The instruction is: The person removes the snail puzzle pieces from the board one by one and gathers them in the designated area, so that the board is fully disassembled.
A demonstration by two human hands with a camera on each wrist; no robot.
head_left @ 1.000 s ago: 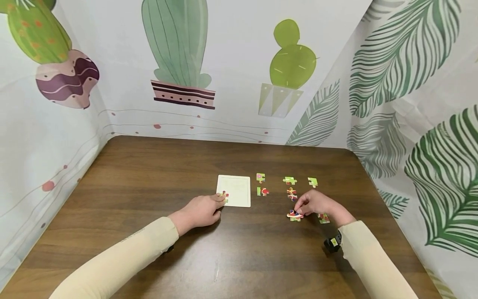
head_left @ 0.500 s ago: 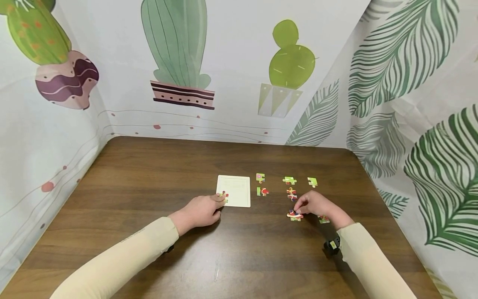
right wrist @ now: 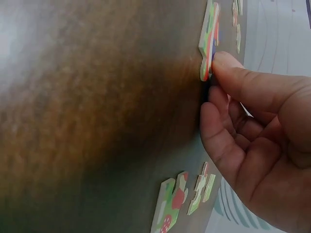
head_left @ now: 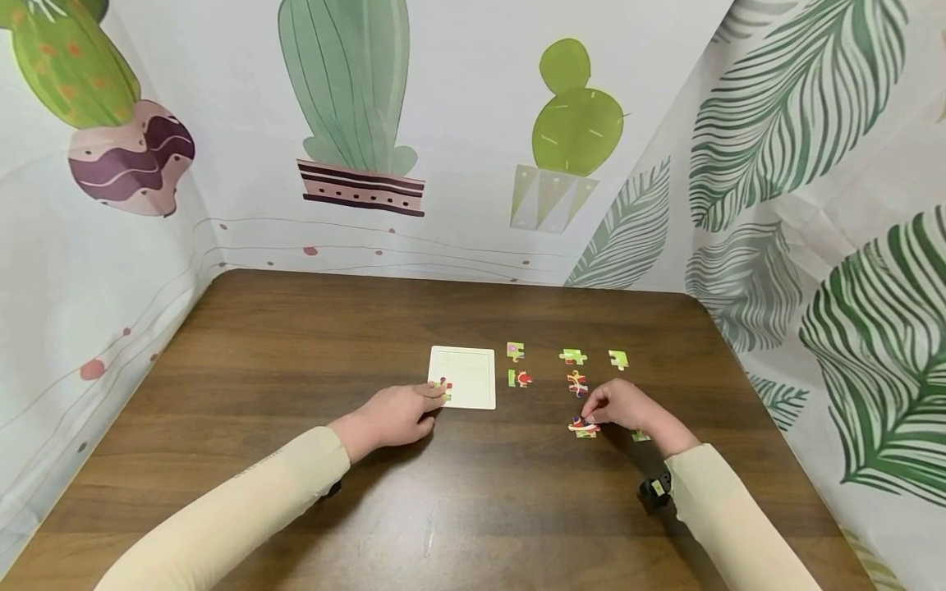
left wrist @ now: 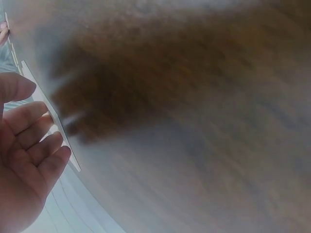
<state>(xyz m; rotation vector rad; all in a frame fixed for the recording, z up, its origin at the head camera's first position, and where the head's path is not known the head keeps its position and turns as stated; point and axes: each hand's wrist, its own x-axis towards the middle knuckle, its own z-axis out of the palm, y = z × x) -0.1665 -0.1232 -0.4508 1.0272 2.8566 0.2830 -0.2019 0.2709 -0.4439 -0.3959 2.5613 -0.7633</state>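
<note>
My left hand (head_left: 399, 417) rests at the lower left of a white square puzzle tray (head_left: 473, 377), fingers extended. Its fingertips touch a small red-and-green jigsaw piece (head_left: 447, 386) in that corner and partly cover it. In the left wrist view the left hand (left wrist: 29, 150) has loosely stretched fingers along the tray's edge (left wrist: 73, 158). Farther right, my right hand (head_left: 624, 404) pinches a jigsaw piece with a red-and-blue shoe picture (head_left: 582, 428), low at the table. The right wrist view shows the thumb on this shoe piece (right wrist: 206, 58), the other fingers curled below.
Right of the tray lie several loose jigsaw pieces, among them a pink-flower piece (head_left: 515, 351), a green piece (head_left: 572, 356), a corner piece (head_left: 618, 359) and a red-and-yellow piece (head_left: 577, 382). Another piece (head_left: 640, 436) is partly hidden behind the right wrist. Patterned cloth surrounds the brown table (head_left: 429, 501).
The right hand and wrist have shifted very slightly left, covering more of the piece behind the wrist. The shoe piece has barely moved. My left hand stays on the tray.
</note>
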